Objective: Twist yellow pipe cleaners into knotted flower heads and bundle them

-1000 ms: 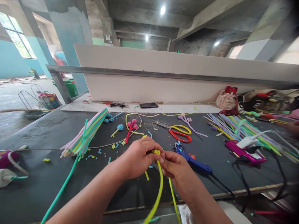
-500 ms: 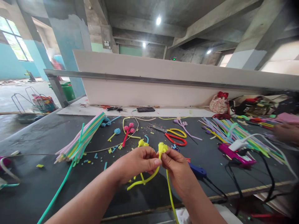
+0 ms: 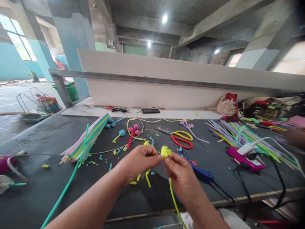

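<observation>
Over the dark table (image 3: 47, 187), my left hand (image 3: 139, 160) and my right hand (image 3: 178, 170) meet at a yellow pipe cleaner (image 3: 173, 198). Its top end is curled into a small yellow ball (image 3: 165, 151). Both hands pinch that ball between thumb and fingertips. The stem hangs down from my right hand toward the table's near edge. Short yellow offcuts (image 3: 147, 178) lie on the table under my left hand.
A bundle of pastel pipe cleaners (image 3: 87, 138) lies left, another (image 3: 240, 132) right. Red-and-yellow scissors (image 3: 182, 138), a blue glue gun (image 3: 199, 171), a pink device (image 3: 246, 159) with cables, finished curled stems (image 3: 132, 132) and a phone (image 3: 150, 111) lie beyond. Another person's hand (image 3: 295, 136) shows at the right edge.
The loose yellow tail that hung from my left hand is gone from the hands; a short piece lies on the table. The curled end is now a tighter ball, held slightly higher.
</observation>
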A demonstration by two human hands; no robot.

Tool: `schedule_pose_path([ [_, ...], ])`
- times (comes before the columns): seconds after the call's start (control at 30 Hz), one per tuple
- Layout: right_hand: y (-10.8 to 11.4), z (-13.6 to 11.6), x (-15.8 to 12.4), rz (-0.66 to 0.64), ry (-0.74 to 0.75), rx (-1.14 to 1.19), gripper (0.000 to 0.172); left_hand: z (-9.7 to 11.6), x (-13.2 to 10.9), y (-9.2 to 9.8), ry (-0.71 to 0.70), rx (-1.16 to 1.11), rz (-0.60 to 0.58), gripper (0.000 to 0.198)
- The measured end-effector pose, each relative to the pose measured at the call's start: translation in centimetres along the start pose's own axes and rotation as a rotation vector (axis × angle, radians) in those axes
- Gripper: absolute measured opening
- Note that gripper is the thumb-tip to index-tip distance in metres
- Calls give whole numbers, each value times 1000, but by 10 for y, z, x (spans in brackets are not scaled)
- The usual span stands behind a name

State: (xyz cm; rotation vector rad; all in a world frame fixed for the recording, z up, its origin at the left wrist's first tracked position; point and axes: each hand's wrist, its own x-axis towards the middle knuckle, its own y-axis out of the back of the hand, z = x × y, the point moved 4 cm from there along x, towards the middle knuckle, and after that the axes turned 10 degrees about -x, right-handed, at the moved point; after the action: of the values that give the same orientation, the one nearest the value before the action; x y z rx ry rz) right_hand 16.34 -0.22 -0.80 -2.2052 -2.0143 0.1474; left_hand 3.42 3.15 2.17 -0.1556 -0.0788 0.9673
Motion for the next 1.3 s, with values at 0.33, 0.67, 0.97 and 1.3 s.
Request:
schedule_pose_path([
  [0.33, 9, -12, 3, 54, 167, -442, 20, 15, -5, -2, -501, 548, 117, 15],
  [0.67, 3, -14, -6, 231, 161, -528, 16, 10, -7, -12, -530, 600, 239, 16],
  [0.97, 0, -41, -14, -115, -33, -413, 25, 9, -3, 0, -134, -39, 128, 13],
  [1.3, 0, -25, -7, -35, 55, -109, 15, 1, 0, -4, -63, -255, 17, 25],
])
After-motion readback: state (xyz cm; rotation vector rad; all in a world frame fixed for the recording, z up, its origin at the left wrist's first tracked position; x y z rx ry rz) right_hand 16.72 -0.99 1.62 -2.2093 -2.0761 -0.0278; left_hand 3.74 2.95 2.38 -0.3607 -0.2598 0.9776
